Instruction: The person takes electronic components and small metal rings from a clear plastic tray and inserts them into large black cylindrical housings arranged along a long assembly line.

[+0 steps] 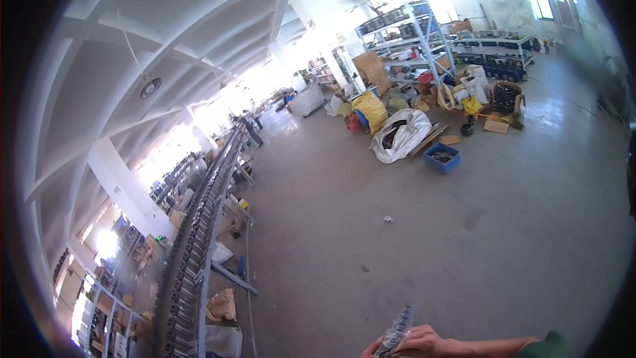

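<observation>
At the lower edge, my right hand (422,343) is closed around a ribbed, shiny grey part (398,330), long and narrow, tilted with its upper end to the right. Its exact kind cannot be made out; it could be a coil or a piece in clear plastic. My right forearm, with a green sleeve (546,346), comes in from the lower right. On the part's other side, fingers of my left hand (372,348) touch its lower end; most of that hand is cut off by the picture's edge.
A long conveyor line (192,252) with rows of metal parts runs along the left. Ahead stand a blue bin (442,158), a white sack (402,134), a yellow sack (371,111) and a blue-framed shelf (424,40). People (250,131) stand far off by the line.
</observation>
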Action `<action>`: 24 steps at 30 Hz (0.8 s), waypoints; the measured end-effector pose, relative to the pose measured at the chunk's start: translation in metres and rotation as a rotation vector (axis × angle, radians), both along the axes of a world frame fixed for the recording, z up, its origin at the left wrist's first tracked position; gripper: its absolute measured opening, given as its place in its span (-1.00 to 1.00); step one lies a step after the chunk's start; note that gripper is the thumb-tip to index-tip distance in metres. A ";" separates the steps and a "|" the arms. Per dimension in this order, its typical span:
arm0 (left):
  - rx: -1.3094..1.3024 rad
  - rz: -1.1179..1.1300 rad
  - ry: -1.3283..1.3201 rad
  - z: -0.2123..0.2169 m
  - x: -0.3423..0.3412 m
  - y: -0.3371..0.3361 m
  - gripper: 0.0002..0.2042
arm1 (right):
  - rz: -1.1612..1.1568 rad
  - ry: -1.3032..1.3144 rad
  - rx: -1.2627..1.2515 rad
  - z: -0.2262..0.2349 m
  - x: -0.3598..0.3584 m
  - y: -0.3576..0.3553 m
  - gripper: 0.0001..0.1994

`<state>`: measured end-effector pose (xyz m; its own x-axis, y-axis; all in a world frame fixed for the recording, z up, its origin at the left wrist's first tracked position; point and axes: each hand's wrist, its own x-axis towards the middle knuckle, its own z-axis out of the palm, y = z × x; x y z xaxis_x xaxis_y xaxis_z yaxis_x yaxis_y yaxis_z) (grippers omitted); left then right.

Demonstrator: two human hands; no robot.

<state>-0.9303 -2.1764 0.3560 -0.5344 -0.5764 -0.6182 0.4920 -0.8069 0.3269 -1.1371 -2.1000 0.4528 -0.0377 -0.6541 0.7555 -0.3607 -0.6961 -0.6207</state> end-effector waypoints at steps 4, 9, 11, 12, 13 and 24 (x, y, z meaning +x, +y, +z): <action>-0.129 0.093 -0.038 0.028 -0.043 -0.131 -0.75 | 0.165 0.013 -0.076 -0.022 -0.035 -0.170 -0.85; -0.217 0.084 -0.133 -0.004 -0.089 -0.329 -0.76 | 0.150 0.005 -0.068 -0.043 -0.087 -0.377 -0.84; -0.300 0.007 -0.225 -0.010 -0.118 -0.413 -0.75 | 0.115 0.001 0.007 -0.040 -0.119 -0.455 -0.85; -0.222 -0.035 -0.163 -0.011 -0.131 -0.458 -0.74 | 0.065 0.004 -0.038 -0.035 -0.134 -0.494 -0.87; -0.154 -0.069 -0.098 0.009 -0.151 -0.508 -0.73 | 0.059 -0.009 -0.052 -0.021 -0.151 -0.533 -0.86; -0.119 -0.432 0.065 0.028 -0.365 -0.979 -0.64 | -0.055 -0.114 -0.047 -0.031 -0.329 -0.942 -0.85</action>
